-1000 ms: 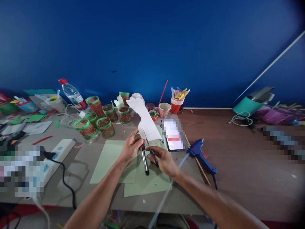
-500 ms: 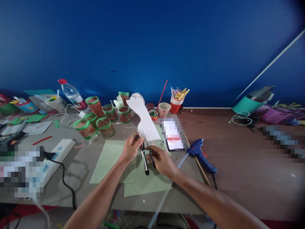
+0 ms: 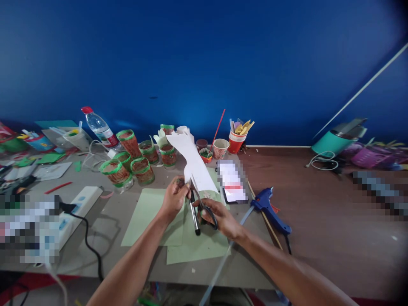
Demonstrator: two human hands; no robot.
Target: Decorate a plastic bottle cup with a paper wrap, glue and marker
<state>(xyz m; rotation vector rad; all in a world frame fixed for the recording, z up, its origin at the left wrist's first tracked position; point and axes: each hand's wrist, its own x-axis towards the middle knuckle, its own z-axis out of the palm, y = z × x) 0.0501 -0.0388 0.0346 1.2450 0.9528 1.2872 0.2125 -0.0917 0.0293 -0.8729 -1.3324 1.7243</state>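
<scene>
My left hand [image 3: 174,195] is closed, its thumb and fingers pinched at the lower left edge of a long white paper [image 3: 196,165]. Something small and greenish shows at its fingers, too small to name. My right hand [image 3: 219,216] grips black-handled scissors [image 3: 208,212], whose blades point up and away over the paper's lower end beside my left fingertips. Between the hands a silver-and-black pen [image 3: 195,219] lies over pale green sheets [image 3: 153,216]; its upper end is hidden by my left hand.
Several brown cups with green rims [image 3: 143,172] stand at back left, near a water bottle [image 3: 101,127]. A phone [image 3: 232,180] and a blue glue gun [image 3: 270,210] lie to the right. A power strip [image 3: 79,204] lies left. Paper cups [image 3: 237,142] stand behind.
The scissors have turned in my right hand, and their handle loops now show more to the right. The white paper's lower right corner has shifted slightly right and nearer.
</scene>
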